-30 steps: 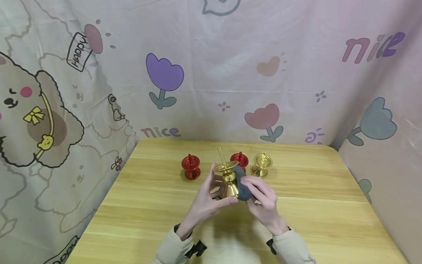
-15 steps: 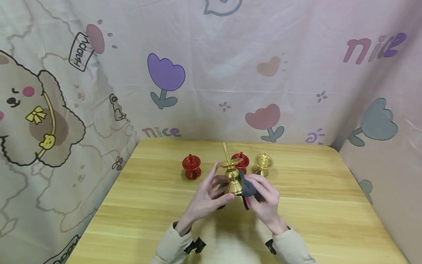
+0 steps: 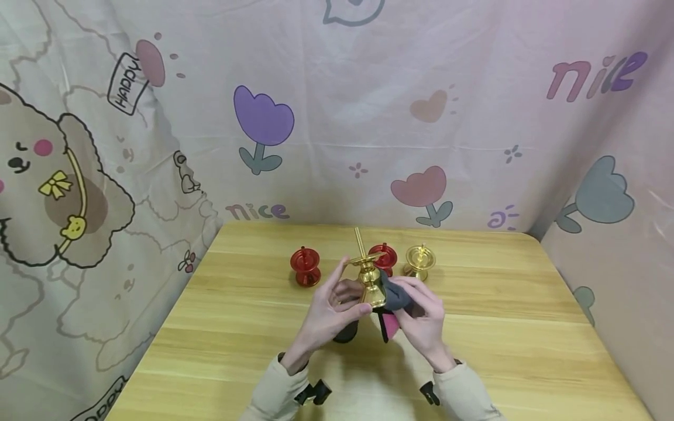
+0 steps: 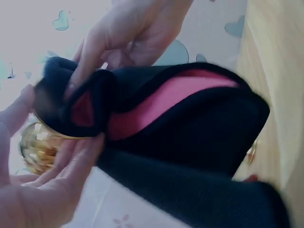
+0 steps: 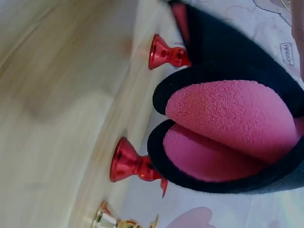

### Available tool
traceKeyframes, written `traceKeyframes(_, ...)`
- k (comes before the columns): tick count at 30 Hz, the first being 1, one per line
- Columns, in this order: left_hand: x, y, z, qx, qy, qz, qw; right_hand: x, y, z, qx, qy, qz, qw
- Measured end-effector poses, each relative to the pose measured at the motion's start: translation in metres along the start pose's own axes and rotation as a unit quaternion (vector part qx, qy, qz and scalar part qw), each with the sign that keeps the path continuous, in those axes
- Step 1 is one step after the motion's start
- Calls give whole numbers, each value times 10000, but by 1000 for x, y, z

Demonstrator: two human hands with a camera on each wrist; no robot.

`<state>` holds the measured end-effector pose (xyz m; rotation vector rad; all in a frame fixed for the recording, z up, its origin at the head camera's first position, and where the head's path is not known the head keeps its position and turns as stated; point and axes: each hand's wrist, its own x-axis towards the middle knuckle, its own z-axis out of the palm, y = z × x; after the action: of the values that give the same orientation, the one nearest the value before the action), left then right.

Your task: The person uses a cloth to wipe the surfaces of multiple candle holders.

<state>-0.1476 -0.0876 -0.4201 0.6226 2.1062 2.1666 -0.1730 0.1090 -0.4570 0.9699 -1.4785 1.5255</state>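
Note:
Held up over the table in the head view is a gold candle holder (image 3: pixel 370 295), tilted a little, with a wide dish and a thin upright spike. My left hand (image 3: pixel 323 310) grips it from the left, thumb at the base and fingers behind. My right hand (image 3: pixel 426 316) pinches a dark grey cloth (image 3: pixel 396 294) against the right side of its base. Pink lining shows in the cloth's folds in the left wrist view, where the gold holder (image 4: pixel 40 149) is partly covered. Black-edged pink folds of cloth (image 5: pixel 232 114) fill much of the right wrist view.
Behind the hands on the wooden table (image 3: pixel 500 351) stand a red candle holder (image 3: pixel 305 267) at left, another red holder (image 3: pixel 387 255) partly hidden by the raised one, and a smaller gold holder (image 3: pixel 419 261) at right. A printed curtain (image 3: pixel 337 117) hangs behind.
The raised gold holder has shifted slightly right and away from me. The cloth has bunched lower at its base, and its pink side and dark ends now show below the hands.

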Motion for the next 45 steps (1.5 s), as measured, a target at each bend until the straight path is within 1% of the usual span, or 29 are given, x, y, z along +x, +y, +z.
traceKeyframes(2, 0, 2, 0, 53, -53, -209, 9998, 0, 1, 0, -253, -30, -242, 9994)
traceKeyframes(3, -1, 3, 1, 100, -41, -314, 9994, 1, 2, 0, -466, -86, -459, 9978)
traceKeyframes(5, -1, 4, 2, 244, 48, -469, 9986, 3, 3, 0, -893, -229, -939, 9913)
traceKeyframes(7, -2, 5, 3, 364, 208, -508, 9978, 4, 3, 1, -1100, -369, -1325, 9844)
traceKeyframes(9, -2, 5, 3, 410, 346, -420, 9977, 5, 2, 1, -1166, -446, -1463, 9813)
traceKeyframes(11, -2, 4, 3, 381, 423, -289, 9980, 5, 1, 1, -953, -431, -1219, 9870)
traceKeyframes(14, -2, 3, 2, 114, 395, -162, 9990, 2, -2, 2, -328, -255, -416, 9983)
traceKeyframes(16, -3, 2, 2, -134, 304, -158, 9993, 0, -3, 2, 42, -106, 98, 9999)
traceKeyframes(17, -3, 2, 1, -213, 239, -168, 9993, -1, -3, 2, 140, -44, 247, 9996)
traceKeyframes(18, -3, 2, 1, -249, 161, -171, 9994, -2, -3, 2, 163, 4, 305, 9994)
traceKeyframes(19, -3, 2, 1, -222, 104, -175, 9995, -2, -2, 2, 91, 21, 247, 9997)
traceKeyframes(20, -3, 2, 1, -146, 78, -175, 9997, -2, -2, 2, -44, 5, 86, 10000)
traceKeyframes(22, -3, 3, 1, 79, 105, -171, 9998, 0, 0, 3, -513, -100, -460, 9976)
traceKeyframes(24, -3, 4, 1, 309, 214, -108, 9992, 4, 0, 4, -955, -199, -1121, 9889)
traceKeyframes(26, -3, 5, 2, 464, 383, -25, 9982, 8, 0, 5, -1232, -292, -1664, 9779)
traceKeyframes(27, -3, 6, 2, 467, 436, 29, 9980, 11, -1, 6, -1309, -314, -1826, 9739)
traceKeyframes(28, -3, 6, 3, 469, 480, 98, 9977, 12, -1, 6, -1308, -317, -1909, 9723)
traceKeyframes(29, -3, 6, 4, 459, 512, 167, 9975, 14, -2, 6, -1243, -294, -1922, 9730)
traceKeyframes(30, -3, 6, 5, 424, 537, 238, 9974, 14, -2, 6, -1175, -262, -1883, 9747)
traceKeyframes(32, -3, 5, 6, 288, 564, 374, 9973, 14, -4, 7, -926, -194, -1619, 9823)
traceKeyframes(34, -2, 3, 8, 126, 580, 499, 9970, 12, -4, 7, -641, -92, -1192, 9908)
traceKeyframes(36, -2, 0, 8, -58, 593, 613, 9963, 8, -5, 7, -262, -5, -628, 9977)
traceKeyframes(38, -1, -2, 7, -193, 573, 693, 9958, 6, -6, 7, 61, 97, -95, 9999)
traceKeyframes(40, 0, -3, 6, -221, 543, 704, 9958, 4, -6, 7, 257, 185, 264, 9991)
traceKeyframes(41, 0, -3, 6, -174, 527, 665, 9962, 4, -6, 7, 307, 214, 355, 9987)
traceKeyframes(43, 0, -1, 6, 33, 482, 511, 9975, 4, -5, 6, 144, 231, 276, 9992)
traceKeyframes(45, 0, 1, 6, 344, 404, 391, 9978, 5, -3, 6, -199, 195, -198, 9994)
